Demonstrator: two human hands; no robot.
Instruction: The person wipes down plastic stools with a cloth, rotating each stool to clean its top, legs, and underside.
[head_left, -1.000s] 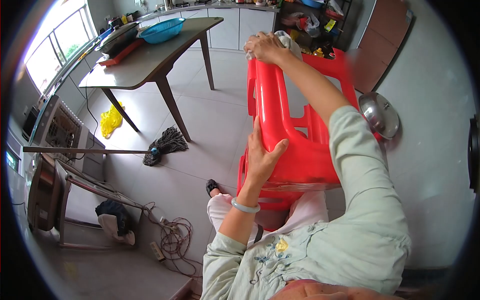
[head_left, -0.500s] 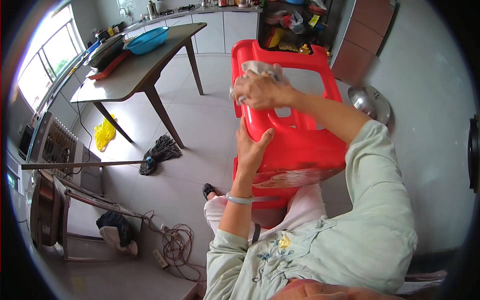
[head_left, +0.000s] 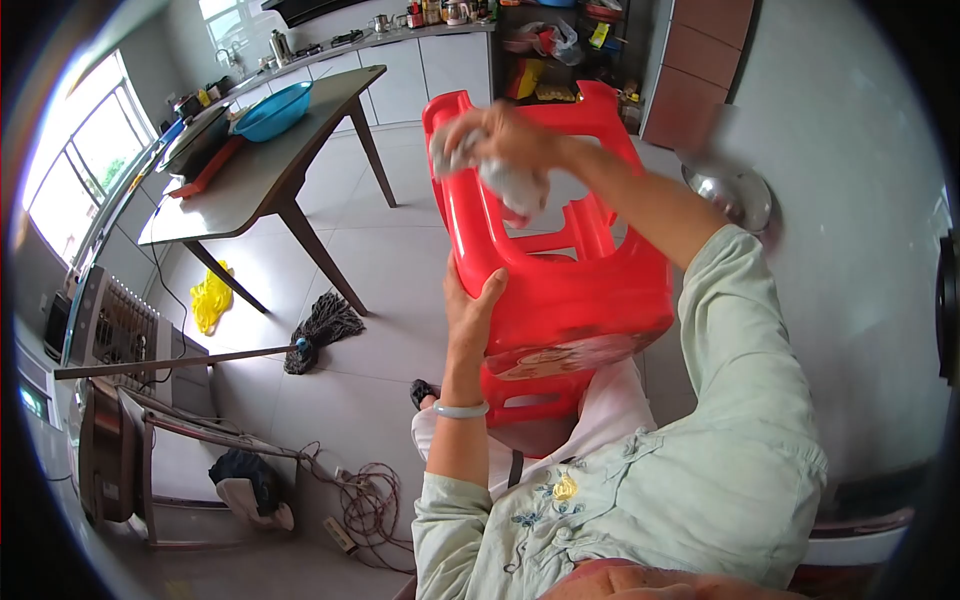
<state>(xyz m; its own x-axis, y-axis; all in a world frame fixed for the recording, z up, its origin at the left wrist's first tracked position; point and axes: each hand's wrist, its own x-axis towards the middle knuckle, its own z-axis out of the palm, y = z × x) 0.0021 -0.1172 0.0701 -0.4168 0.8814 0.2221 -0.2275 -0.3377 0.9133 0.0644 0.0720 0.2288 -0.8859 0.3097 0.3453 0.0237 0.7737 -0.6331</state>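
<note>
A red plastic stool [head_left: 570,300] lies tipped on its side in front of my body, its legs and openings pointing away from me. My left hand [head_left: 468,312], with a pale bangle at the wrist, grips the stool's left edge, thumb on top and fingers partly hidden behind it. My right hand [head_left: 510,140] is closed on a crumpled whitish cloth [head_left: 512,185] over the stool's far left leg. The hand and cloth are slightly blurred.
To the left stands a table [head_left: 265,170] with a blue basin [head_left: 273,112]. A mop [head_left: 325,332], a yellow bag [head_left: 211,298] and coiled cables [head_left: 375,500] lie on the floor. At right, a metal lid [head_left: 735,195] is near the wall.
My right hand has moved with the cloth from the leg's far end, nearer along it, then left and away again. The stool has turned and shifted left in view with my left hand on it.
</note>
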